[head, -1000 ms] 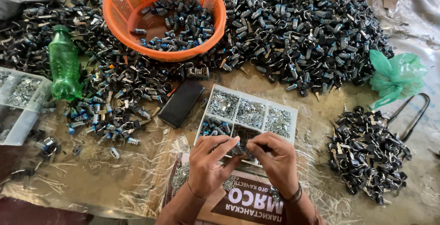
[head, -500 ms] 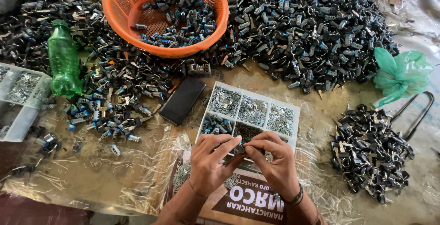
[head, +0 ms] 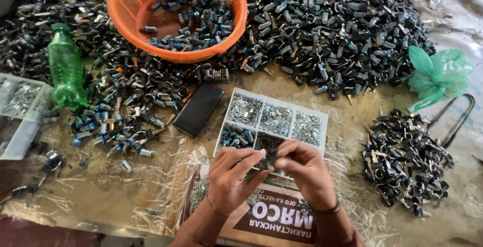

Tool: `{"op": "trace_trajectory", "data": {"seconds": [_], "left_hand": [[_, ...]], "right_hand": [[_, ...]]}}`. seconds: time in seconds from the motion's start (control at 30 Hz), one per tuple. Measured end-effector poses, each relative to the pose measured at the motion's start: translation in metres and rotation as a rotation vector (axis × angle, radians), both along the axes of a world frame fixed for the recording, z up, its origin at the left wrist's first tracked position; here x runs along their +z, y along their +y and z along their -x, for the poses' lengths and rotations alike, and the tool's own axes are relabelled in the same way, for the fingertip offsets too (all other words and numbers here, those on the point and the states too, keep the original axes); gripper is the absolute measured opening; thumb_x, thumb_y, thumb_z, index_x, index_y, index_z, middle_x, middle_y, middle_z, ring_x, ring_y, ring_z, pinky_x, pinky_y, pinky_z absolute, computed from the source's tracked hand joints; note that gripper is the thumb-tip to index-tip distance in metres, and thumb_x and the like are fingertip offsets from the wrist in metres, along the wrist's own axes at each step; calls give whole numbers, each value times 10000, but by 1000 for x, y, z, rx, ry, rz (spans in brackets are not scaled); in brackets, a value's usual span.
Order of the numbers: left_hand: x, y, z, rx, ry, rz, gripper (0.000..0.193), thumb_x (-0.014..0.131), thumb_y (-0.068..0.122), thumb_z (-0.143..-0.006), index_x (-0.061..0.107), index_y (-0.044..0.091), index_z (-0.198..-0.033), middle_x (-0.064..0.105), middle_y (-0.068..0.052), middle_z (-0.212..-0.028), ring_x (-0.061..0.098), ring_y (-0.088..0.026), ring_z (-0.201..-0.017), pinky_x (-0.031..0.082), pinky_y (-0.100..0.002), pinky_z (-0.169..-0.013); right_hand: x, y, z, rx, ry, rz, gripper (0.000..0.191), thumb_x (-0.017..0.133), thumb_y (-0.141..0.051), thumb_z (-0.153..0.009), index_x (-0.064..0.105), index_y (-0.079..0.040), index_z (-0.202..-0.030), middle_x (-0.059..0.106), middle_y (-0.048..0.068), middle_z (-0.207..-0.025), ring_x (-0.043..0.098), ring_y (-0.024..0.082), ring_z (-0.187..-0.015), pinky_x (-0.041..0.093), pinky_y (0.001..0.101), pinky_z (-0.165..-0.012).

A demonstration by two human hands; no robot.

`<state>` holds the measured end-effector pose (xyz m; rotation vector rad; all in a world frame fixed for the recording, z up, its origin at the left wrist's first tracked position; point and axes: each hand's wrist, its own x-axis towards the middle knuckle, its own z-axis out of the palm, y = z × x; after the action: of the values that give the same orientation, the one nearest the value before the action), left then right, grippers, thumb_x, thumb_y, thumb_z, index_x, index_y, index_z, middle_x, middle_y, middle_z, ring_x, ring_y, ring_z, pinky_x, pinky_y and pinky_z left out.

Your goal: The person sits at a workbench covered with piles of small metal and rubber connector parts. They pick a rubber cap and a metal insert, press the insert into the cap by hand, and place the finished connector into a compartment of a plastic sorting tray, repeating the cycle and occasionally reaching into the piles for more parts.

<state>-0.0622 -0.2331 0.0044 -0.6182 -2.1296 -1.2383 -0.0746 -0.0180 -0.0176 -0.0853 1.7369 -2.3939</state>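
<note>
Nearest the camera, the left hand (head: pixel 232 176) and the right hand (head: pixel 306 172) are brought together fingertip to fingertip above the near edge of a white compartment tray (head: pixel 324 121); a very small part appears to be pinched between them, but it is too small to be identified. Beneath the wrists a printed cardboard piece (head: pixel 274 217) is laid on crinkled clear plastic sheeting (head: pixel 121 191). Within the tray, silvery metal pieces are held in the far compartments, and blue-and-black parts and dark small pieces in the near ones. Just left of the tray a black phone (head: pixel 198 109) is placed face down. Farther left, a green plastic bottle (head: pixel 65 68) is stood upright among scattered small lock cylinders. At the right, a separate heap of black parts (head: pixel 407 159) is seen near a green plastic bag (head: pixel 437 76). Farthest away, an orange plastic basket (head: pixel 132 5) partly filled with cylinders is set beside a large pile of lock cylinders (head: pixel 332 25).
</note>
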Motion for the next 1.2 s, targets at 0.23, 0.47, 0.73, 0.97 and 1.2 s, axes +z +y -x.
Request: {"op": "trace_trajectory", "data": {"seconds": [0.23,0.47,0.73,0.97,1.2], "left_hand": [[1,5,-5,15,-71,-75,425,914,111,-711,754,58,-1102,727,-74,-1049,676,-246,-924,545,-367,-808],[1,7,-11,41,-128,-37,411,915,131,-704,761,51,-1077,733,-69,-1015,688,-226,-916,557,-352,-807],[2,0,-11,64,-118,-16,391,914,135,-718,765,54,-1071,731,-58,-1010,688,-219,-900,560,-343,-790],[4,-1,-9,46,-72,5,388,919,125,-721,761,54,-1068,727,-62,-1014,677,-223,-893,547,-350,-795],[4,-6,-4,20,-62,-4,386,907,112,-758,749,42,-1103,722,-80,-1055,681,-234,-940,559,-350,-827]], "right_hand": [[22,76,-5,-568,540,-1625,298,840,-205,-794,733,-104,-1052,676,71,-1113,575,298,-1080,491,420,-914],[18,174,28,-768,209,-1900,455,796,-348,-862,727,-101,-1238,667,136,-1234,548,371,-1181,489,482,-956],[15,212,81,-329,151,-1844,285,740,-291,-872,781,-143,-1111,715,137,-1060,621,374,-1064,495,473,-972],[12,200,62,-329,326,-1679,177,724,-186,-812,768,-126,-973,710,109,-992,607,356,-1008,490,452,-920],[34,174,37,-467,619,-1516,127,718,-44,-860,733,-111,-966,716,76,-1152,603,323,-1138,485,420,-1019]]}}
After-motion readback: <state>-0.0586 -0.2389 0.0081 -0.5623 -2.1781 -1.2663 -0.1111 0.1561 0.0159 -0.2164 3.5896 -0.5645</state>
